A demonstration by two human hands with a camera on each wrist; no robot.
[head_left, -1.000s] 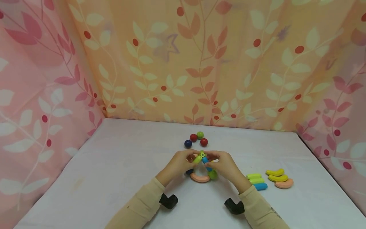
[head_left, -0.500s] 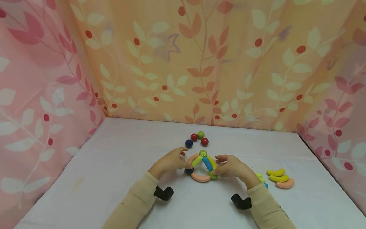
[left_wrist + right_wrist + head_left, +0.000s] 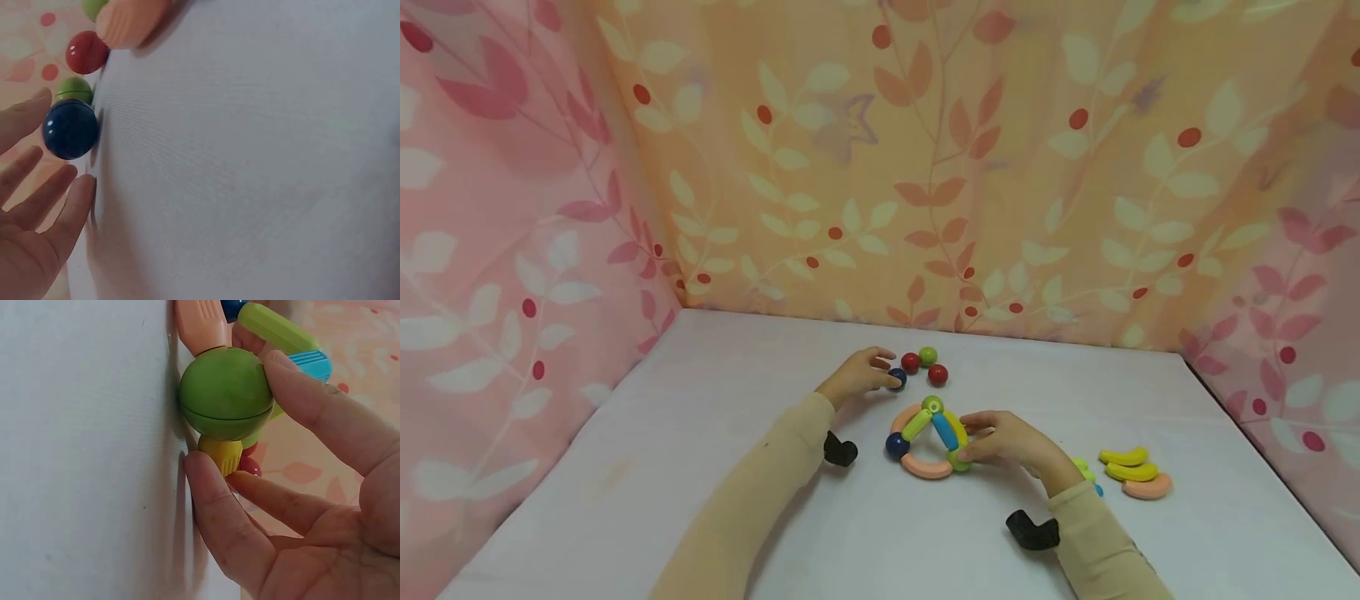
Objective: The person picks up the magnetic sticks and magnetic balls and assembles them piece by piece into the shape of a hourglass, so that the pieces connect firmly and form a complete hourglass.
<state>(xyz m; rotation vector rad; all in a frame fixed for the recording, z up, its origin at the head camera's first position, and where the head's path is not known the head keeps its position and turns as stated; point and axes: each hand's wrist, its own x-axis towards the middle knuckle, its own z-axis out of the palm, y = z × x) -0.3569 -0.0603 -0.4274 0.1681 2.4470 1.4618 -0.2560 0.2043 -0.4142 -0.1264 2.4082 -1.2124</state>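
Observation:
My left hand reaches to the loose dark blue ball, thumb and fingers spread around it with gaps showing in the left wrist view. On the table lies a ring of magnetic balls and rods: a blue ball, two green balls, peach curved rods and a yellow curved rod. A lime rod and a blue rod lean up inside the ring, meeting at the top. My right hand holds its right corner, thumb on the green ball, fingertips at the yellow rod.
Two red balls and a green ball lie behind the ring. To the right are yellow curved rods, a peach curved rod and partly hidden lime and blue rods. Floral cloth walls the white table.
Both hands have come off the top of the ring. My left hand has moved back to the loose blue ball, while my right hand has shifted to the ring's right corner.

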